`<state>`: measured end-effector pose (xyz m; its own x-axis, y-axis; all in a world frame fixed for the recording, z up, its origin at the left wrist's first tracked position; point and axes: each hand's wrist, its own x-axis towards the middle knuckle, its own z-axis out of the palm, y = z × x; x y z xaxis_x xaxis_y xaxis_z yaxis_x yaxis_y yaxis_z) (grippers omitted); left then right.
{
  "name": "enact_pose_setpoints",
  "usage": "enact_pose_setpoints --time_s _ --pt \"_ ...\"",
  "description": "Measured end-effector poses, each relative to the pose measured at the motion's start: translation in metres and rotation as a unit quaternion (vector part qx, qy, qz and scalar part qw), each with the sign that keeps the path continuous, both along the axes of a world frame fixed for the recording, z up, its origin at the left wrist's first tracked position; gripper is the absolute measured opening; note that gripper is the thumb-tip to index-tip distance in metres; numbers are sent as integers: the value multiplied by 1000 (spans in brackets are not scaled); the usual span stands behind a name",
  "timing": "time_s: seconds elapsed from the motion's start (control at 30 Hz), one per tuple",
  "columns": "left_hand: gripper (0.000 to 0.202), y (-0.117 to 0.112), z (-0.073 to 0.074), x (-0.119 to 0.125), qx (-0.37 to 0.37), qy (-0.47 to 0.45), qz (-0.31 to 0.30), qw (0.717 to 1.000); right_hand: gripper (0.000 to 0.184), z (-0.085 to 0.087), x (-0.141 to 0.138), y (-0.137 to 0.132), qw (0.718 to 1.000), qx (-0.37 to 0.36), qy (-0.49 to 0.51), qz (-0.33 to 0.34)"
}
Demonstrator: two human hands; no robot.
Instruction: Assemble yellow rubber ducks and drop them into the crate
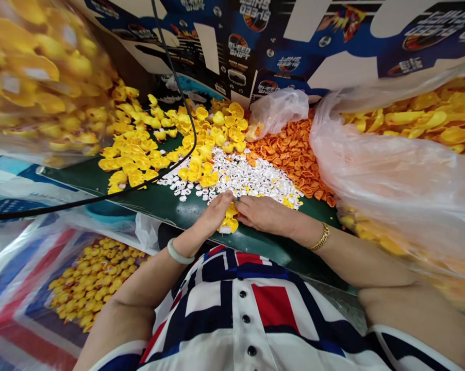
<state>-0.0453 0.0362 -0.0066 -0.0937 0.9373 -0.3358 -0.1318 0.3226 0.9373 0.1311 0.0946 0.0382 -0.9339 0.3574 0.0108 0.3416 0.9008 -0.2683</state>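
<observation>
My left hand [215, 214] and my right hand [261, 215] lie open and palm down at the lower centre of the frame, and I see neither closed in a grip. A hollow yellow moulded plastic piece [229, 224] sits between them, touching my left hand and just beside my right, at the near edge of a heap of small white plastic pieces with dark marks [232, 178]. Loose yellow plastic shells [132, 154] spread towards the upper left, and a heap of orange plastic pieces [290, 154] lies to the right, all on a dark green counter [251, 242]. A clear plastic bag of yellow pieces [387, 175] bulges at the right of the frame. I judge that I am picking through the heap's near edge; the next move calls for closing my fingers on the yellow piece and lifting it clear of the white ones.
</observation>
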Motion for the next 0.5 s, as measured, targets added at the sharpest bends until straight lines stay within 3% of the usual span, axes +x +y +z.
enact_pose_setpoints --time_s 0.1,0.23,0.5 --pt "65 0 2 0 -54 -63 8 997 20 -6 4 5 999 -19 20 -30" --pt "66 -1 5 -3 -106 -118 19 987 19 -1 9 8 997 -14 58 -53" --pt "57 4 -2 -1 -21 -26 -21 999 22 -5 0 2 1000 28 8 8"
